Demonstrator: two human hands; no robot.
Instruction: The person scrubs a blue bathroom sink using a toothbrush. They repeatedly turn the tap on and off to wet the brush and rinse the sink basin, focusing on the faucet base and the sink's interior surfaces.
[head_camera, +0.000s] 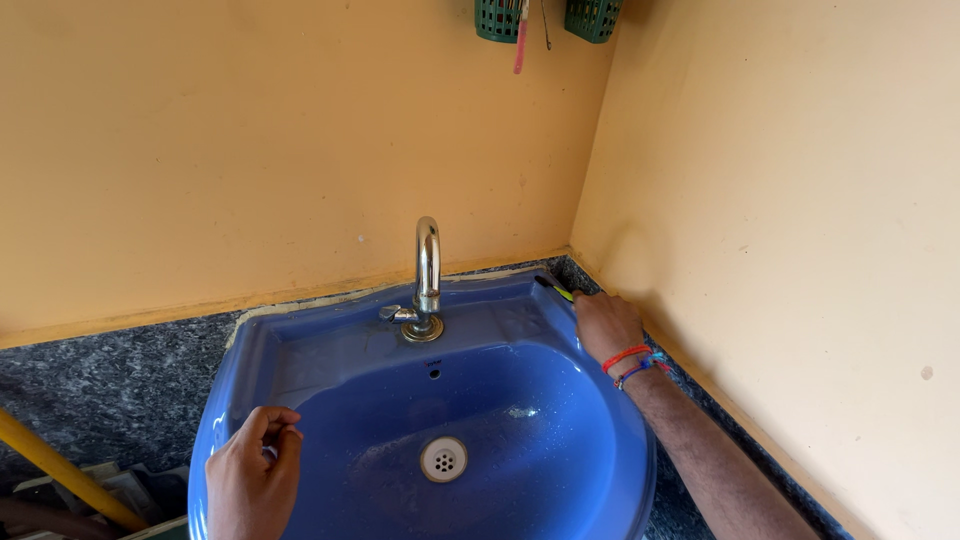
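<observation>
The left hand (252, 478) was curled, fingertips pinched together, on the basin's (520, 330) front rim as if for bracing, while a small black-and-green tool (553, 289) at the back right corner was gripped by the right hand (604, 325).

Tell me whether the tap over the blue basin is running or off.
Off. No water falls from the spout of the tap, and the blue basin holds no pool, only wet streaks near the drain.

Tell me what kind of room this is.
Probably a home washroom corner: a blue ceramic basin with a chrome tap in a speckled stone counter, and green plastic baskets on the wall.
</observation>
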